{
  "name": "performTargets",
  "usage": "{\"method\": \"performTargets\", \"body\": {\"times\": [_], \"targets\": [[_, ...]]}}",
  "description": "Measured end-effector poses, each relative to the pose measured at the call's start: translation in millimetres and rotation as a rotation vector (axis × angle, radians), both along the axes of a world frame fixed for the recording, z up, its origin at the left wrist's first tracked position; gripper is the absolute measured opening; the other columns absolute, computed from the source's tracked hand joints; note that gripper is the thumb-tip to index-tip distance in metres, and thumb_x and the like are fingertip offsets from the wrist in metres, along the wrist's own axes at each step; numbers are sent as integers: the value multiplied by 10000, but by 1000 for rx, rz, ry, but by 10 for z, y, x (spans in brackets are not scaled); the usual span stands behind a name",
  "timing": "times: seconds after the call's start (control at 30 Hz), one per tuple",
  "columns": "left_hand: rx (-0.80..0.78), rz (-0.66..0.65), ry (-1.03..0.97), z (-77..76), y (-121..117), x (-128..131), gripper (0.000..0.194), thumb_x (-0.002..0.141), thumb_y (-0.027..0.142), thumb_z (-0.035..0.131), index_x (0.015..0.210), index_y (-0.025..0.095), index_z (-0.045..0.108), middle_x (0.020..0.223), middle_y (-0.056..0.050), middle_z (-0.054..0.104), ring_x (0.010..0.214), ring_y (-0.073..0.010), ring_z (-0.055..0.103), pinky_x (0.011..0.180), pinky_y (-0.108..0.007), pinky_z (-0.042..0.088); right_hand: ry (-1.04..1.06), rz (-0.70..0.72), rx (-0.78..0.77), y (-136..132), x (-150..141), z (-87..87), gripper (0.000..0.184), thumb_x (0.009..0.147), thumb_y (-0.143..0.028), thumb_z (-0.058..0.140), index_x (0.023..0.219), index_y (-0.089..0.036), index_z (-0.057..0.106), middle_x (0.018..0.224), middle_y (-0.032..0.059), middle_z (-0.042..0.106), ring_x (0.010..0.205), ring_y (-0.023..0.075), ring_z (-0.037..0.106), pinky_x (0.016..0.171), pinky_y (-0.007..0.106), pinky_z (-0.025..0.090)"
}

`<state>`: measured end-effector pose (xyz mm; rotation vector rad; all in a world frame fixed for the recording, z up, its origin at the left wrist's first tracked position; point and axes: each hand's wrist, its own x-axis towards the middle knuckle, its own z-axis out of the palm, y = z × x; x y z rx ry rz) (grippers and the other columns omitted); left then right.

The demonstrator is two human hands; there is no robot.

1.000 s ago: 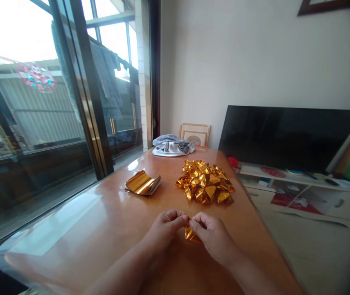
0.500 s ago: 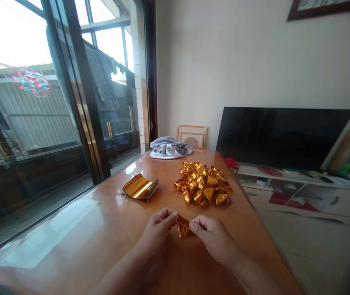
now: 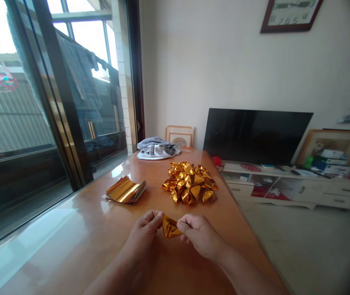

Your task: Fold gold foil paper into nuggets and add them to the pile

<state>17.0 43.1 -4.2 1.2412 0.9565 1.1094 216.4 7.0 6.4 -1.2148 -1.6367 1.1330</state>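
Observation:
Between my hands is a piece of folded gold foil paper (image 3: 170,228), held just above the table and pinched at both ends. My left hand (image 3: 146,229) grips its left corner between thumb and fingers. At the opposite end, the thumb and fingers of my right hand (image 3: 197,231) are closed on the right corner. Beyond them lies a heap of folded gold foil ingots (image 3: 190,184). A stack of flat gold foil sheets (image 3: 125,189) rests to the left of the heap, its edges slightly curled.
The glossy wooden table (image 3: 98,241) runs away from me. Light grey cloth (image 3: 156,149) is bunched at its far end. A television (image 3: 257,137) stands on a white cabinet (image 3: 312,190) to the right. Along the left are glass sliding doors (image 3: 55,102).
The view has swung to the right, so everything appears further left. Both hands still pinch the foil piece, which now shows more of its folded face.

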Motion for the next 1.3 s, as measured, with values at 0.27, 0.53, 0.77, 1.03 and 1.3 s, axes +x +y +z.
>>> {"method": "performTargets", "body": {"times": [0.27,0.53,0.77,1.03,1.3], "targets": [[-20,36,26,67,-21,-4,459,784,631,672,750,175,621,696,-21,608,651,-163,533,615,-265,404,-1,34,8,-24,1,26,266,973,-387,505,937,-174,658,739,11,661,664,134,580,636,245,434],[-51,101,35,211,-84,13,511,679,681,729,654,187,601,559,14,548,514,-129,450,519,-252,340,44,19,-67,-31,-21,85,171,958,-332,512,947,-185,599,666,-16,632,592,116,535,615,231,422],[-12,105,50,215,-106,12,484,711,652,725,654,186,609,572,19,554,523,-127,449,533,-255,343,76,51,-56,-50,-13,113,197,972,-333,485,979,-178,606,703,-7,643,637,120,558,641,228,433],[41,202,140,159,-48,-51,426,796,606,680,810,180,690,766,-26,662,746,-186,556,686,-273,398,-29,-6,-30,-33,38,70,215,962,-332,488,933,-184,640,684,-12,644,601,116,531,606,219,405],[557,155,623,212,-162,-19,290,839,517,679,985,285,775,1050,-82,699,1041,-294,567,982,-421,365,-154,16,36,-70,65,108,230,962,-324,486,849,-190,636,675,-19,632,610,120,545,592,227,400]]}}
